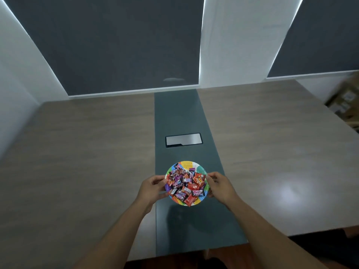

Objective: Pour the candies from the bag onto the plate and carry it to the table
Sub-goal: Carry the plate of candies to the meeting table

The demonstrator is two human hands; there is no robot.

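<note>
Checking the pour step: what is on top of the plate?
Wrapped candies are heaped on the colourful plate, held by the left hand and right hand. They cover its middle; only rim shows.

Colourful round paper plate (194,165), level, heaped with wrapped candies (185,184), over table (93,144)

Plate (191,165) multicoloured, dotted; candies (185,186) red, purple, pink; table (87,142) wood-grain, grey-green centre strip.
</note>
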